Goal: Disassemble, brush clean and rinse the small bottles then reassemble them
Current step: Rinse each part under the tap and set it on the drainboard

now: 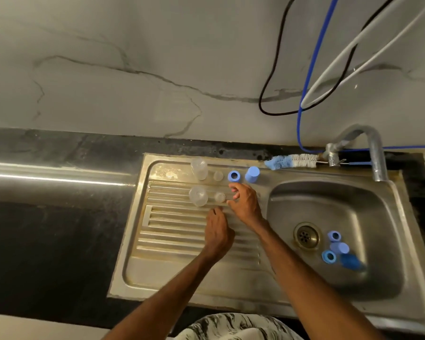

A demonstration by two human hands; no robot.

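Note:
Two clear small bottles stand on the steel drainboard [172, 244], one at the back [199, 168] and one nearer [198, 196]. A small clear insert [218, 175] sits beside the back bottle and another [219, 197] beside the nearer one. A blue ring [234, 176] and a blue cap [252, 174] stand at the back. My right hand [244, 203] hovers by the nearer insert, fingers loosely spread, nothing visibly held. My left hand [217, 231] hangs over the ribs, fingers curled under; I cannot see whether it holds anything. Several blue rings and caps [337, 249] lie in the basin.
A blue-and-white bottle brush [291, 161] lies on the sink's back rim beside the tap [375, 153]. The drain [306, 235] is in the middle of the basin [292, 200]. Black, blue and white cables hang on the wall. Dark countertop [47, 229] stretches to the left.

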